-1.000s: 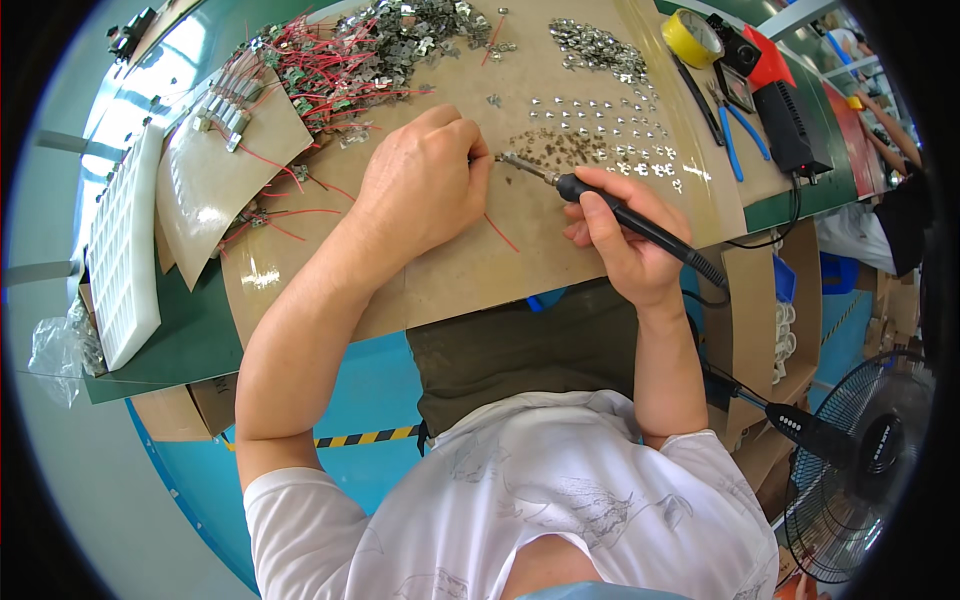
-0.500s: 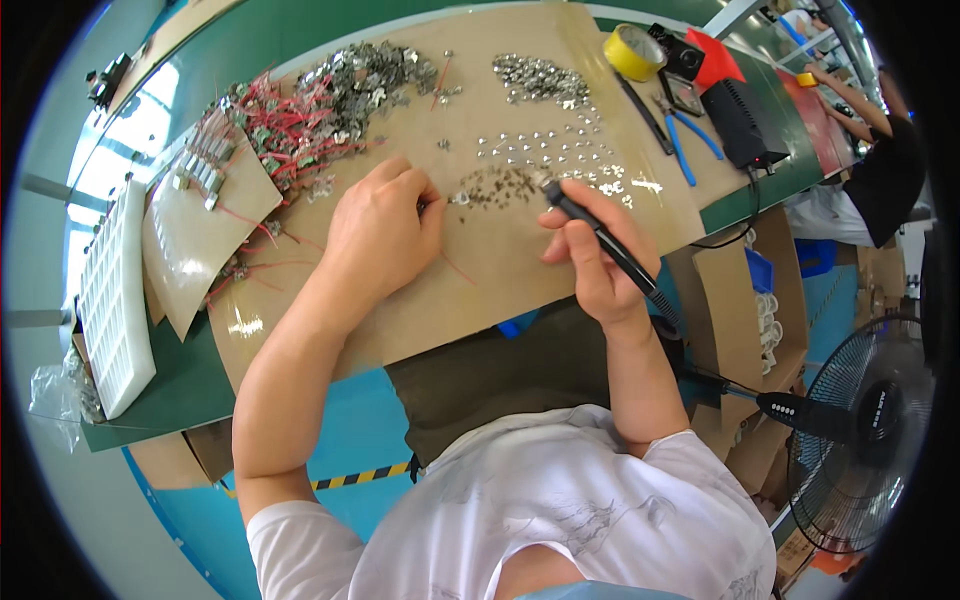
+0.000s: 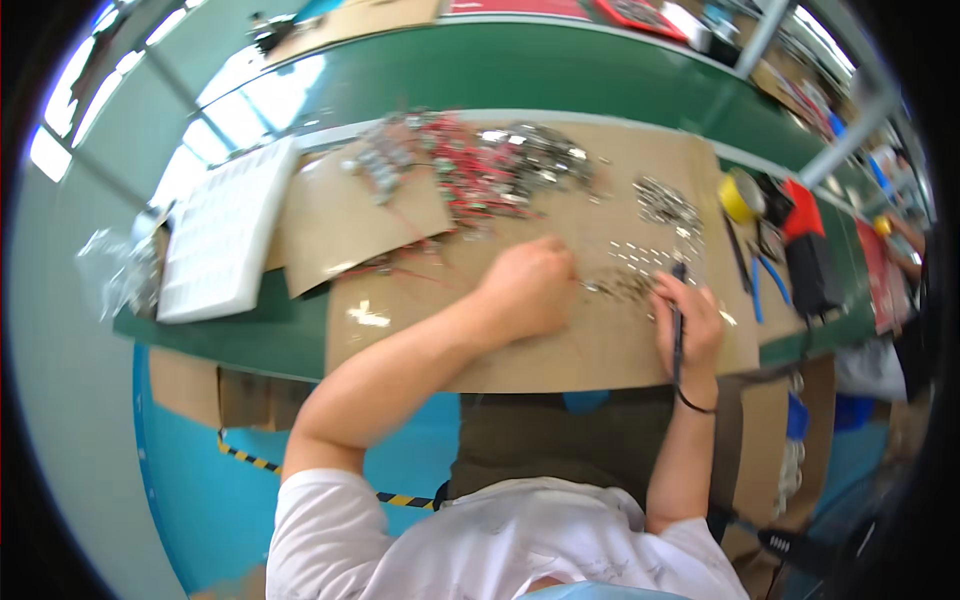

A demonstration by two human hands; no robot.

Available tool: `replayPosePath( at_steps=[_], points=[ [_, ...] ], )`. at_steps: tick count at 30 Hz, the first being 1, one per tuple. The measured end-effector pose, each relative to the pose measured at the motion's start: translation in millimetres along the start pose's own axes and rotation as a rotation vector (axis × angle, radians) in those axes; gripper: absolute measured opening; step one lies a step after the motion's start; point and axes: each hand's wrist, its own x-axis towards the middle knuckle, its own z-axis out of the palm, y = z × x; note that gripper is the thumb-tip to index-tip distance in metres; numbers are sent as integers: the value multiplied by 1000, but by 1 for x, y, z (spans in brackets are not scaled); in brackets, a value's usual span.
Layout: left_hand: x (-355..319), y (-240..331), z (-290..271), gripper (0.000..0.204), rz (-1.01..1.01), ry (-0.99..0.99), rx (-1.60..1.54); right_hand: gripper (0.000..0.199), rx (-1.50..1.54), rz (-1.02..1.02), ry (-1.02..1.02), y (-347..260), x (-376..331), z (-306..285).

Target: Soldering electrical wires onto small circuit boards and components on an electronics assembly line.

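My right hand (image 3: 690, 322) is wrapped round a black corded pen-shaped tool (image 3: 678, 325), which stands nearly upright with its tip at the far end. The cord loops down past the wrist. My left hand (image 3: 532, 287) is closed in a loose fist on the brown work sheet (image 3: 480, 370); whatever its fingers hold is hidden. Between the hands lies a scatter of small brownish parts (image 3: 630, 285). Beyond them are rows of small shiny metal pieces (image 3: 640, 254) and a pile of silvery parts (image 3: 667, 203). The picture is smeared by motion.
Farther left are a heap of metal parts (image 3: 545, 160), red-wired pieces (image 3: 465, 170), a cardboard sheet (image 3: 350, 225) and a white gridded tray (image 3: 225, 235). At right are yellow tape (image 3: 740, 195), blue-handled pliers (image 3: 757, 290), a black box (image 3: 810, 270) and a person's arm (image 3: 903, 245).
The view has swung to the left, so the bench appears farther right. The tool in my right hand has turned from slanting to nearly upright. My left hand stays closed.
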Motion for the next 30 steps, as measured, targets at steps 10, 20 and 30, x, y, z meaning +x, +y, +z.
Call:
replayPosePath(
  at_steps=[10, 20, 30],
  points=[
    [-3, -1, 2, 17, 42, 30, 32, 40, 66, 21, -62, -20, 5, 3],
    [-2, -5, -2, 16, -3, 62, 5, 42, 122, -33, -36, -18, 9, 13],
    [1, -3, -5, 11, -38, 103, -105, 40, 54, -40, 18, -12, 3, 11]
  ],
)
